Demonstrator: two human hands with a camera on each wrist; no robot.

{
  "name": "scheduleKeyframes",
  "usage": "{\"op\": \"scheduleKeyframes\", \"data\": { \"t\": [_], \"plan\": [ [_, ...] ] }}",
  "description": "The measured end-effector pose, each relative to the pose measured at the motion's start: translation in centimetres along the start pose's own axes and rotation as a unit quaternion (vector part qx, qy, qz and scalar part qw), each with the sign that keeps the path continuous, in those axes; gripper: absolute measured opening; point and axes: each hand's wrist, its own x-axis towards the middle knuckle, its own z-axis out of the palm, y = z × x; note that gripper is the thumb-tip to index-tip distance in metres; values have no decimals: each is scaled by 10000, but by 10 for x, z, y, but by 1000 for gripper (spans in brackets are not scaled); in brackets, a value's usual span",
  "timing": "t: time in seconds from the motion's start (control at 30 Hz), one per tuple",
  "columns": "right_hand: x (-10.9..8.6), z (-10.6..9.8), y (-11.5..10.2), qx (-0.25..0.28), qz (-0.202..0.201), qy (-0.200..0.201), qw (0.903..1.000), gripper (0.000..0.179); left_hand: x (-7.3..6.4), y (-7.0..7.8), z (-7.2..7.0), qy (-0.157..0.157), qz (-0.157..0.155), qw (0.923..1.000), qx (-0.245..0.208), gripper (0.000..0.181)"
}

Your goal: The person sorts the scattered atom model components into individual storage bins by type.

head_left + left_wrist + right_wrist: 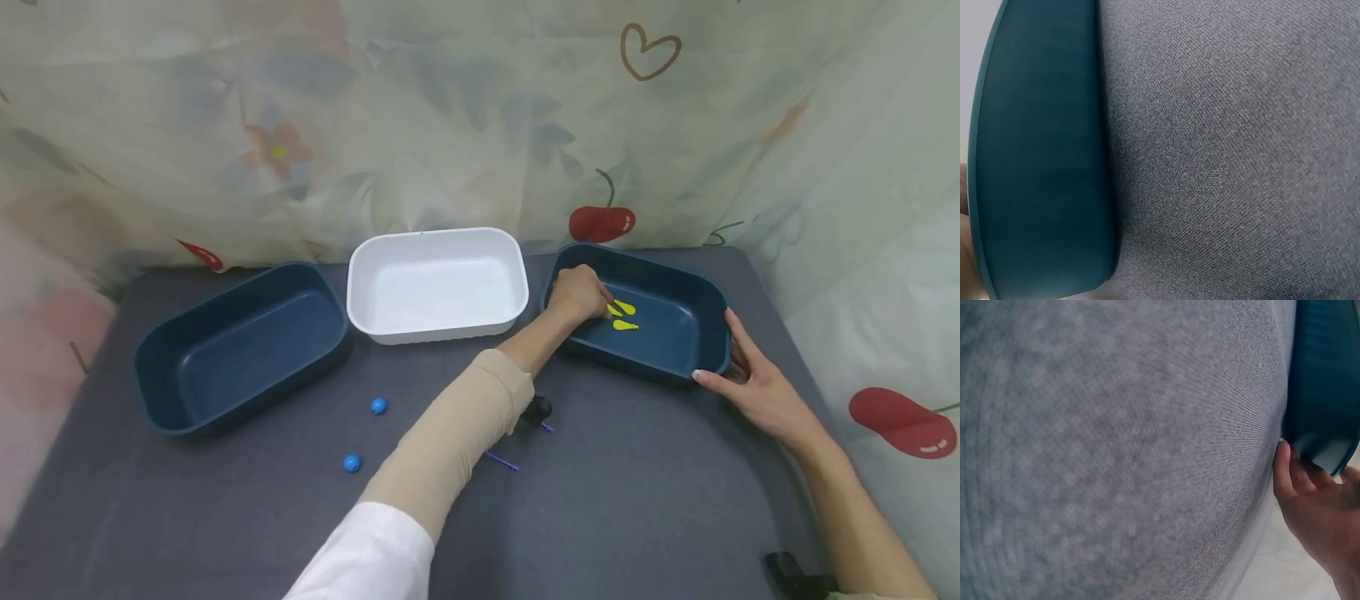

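On the grey table, the dark blue tray stands right of the frame's centre. My right hand grips its near right corner, thumb and fingers apart around it. My left hand dips into its left end, fingers bent; whether they hold anything, I cannot tell. Yellow pieces lie just beside them.
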Motion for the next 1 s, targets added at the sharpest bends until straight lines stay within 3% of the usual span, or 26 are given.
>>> {"op": "scheduleKeyframes", "data": {
  "t": [0.2,0.3,0.53,0.77,1.0],
  "plan": [
    [-2,1,0,-41,27,4,10000,101,-3,-1,-2,2,-23,10000,70,25],
    [-2,2,0,-51,18,-16,10000,101,-4,-2,-4,-88,127,9998,140,28],
    [-2,2,0,64,-25,-14,10000,101,-12,-4,-15,-328,919,9949,-266,24],
    [0,1,-2,-4,42,41,10000,101,-29,-4,-38,-515,1914,9777,-688,23],
    [0,0,-2,29,34,-12,10000,100,-47,-8,-52,-443,2151,9702,-1025,25]
  ]
}}
